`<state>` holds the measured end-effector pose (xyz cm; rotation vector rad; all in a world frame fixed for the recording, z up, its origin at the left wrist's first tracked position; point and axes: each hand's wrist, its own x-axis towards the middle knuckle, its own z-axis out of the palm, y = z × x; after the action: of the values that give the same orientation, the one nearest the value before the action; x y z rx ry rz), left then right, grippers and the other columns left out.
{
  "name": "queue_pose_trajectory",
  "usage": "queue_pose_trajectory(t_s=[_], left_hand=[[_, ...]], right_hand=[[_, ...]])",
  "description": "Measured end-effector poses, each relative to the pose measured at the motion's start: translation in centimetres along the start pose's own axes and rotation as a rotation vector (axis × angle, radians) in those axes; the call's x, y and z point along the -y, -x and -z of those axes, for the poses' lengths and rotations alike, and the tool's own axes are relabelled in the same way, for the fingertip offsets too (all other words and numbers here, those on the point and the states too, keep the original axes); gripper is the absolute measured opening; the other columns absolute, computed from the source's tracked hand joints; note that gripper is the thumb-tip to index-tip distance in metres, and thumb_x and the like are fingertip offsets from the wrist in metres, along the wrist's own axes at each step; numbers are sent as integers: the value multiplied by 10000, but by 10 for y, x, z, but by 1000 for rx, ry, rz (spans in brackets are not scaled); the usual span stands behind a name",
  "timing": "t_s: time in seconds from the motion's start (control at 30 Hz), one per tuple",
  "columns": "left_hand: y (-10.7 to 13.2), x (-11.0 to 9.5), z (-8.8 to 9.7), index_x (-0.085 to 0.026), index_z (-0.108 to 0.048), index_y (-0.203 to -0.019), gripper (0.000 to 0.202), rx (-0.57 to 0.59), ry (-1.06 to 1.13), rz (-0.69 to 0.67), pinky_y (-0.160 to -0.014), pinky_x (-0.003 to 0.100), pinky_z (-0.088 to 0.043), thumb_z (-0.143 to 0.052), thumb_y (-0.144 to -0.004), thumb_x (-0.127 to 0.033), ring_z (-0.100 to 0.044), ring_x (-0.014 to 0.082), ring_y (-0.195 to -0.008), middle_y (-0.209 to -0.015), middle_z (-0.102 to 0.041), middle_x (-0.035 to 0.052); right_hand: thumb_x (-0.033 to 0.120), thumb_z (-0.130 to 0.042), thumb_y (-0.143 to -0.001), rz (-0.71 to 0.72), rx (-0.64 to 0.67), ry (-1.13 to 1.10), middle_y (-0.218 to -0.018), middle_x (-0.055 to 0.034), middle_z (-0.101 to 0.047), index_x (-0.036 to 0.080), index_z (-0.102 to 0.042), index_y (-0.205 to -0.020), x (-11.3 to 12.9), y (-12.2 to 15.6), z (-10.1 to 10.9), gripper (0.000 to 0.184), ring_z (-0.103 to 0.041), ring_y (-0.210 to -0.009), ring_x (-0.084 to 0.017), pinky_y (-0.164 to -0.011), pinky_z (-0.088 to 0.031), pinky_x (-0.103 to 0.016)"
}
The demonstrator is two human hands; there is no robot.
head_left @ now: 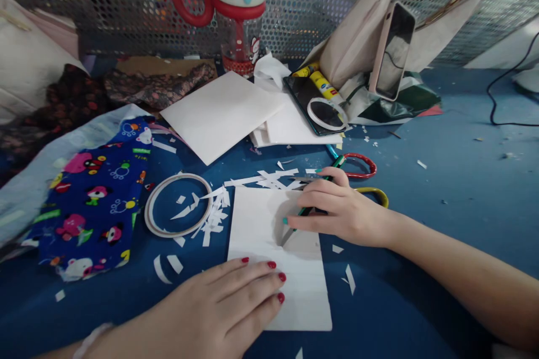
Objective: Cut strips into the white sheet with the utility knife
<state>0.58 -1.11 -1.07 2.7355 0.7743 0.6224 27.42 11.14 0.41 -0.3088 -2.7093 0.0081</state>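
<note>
A sheet of white card lies on the blue table in front of me, with a faint crease across its middle. My left hand rests flat on its lower left part, fingers stretched out. A green and black craft knife is gripped in my right hand, its narrow blade pointing down and left onto the card's middle. Beneath and behind that hand lie scissors with a red loop and a yellow loop, partly hidden. White paper strips are scattered along the card's upper left.
A tape roll lies left of the card, beside a blue cartoon-print cloth. Behind are white sheets, a dark phone under a white ring, yellow glue sticks, a red-handled cup and an upright phone.
</note>
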Motion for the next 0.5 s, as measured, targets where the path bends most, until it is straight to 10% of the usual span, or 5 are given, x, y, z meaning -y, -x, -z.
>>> queue_pose_trajectory(t_s=[0.5], left_hand=[[-1,1,3,-183,-683,-1223,265,31,7,-13,-1101,282,-477,-483,-1050,-174,-622,150,-1216,-1318,-692,-13]], right_hand=[[87,-413,-1022,3,-3,-13,-908,-21,-655,231,-672,-1057,0,1,0,299,-534,-923,-144,-978,-322,-364]])
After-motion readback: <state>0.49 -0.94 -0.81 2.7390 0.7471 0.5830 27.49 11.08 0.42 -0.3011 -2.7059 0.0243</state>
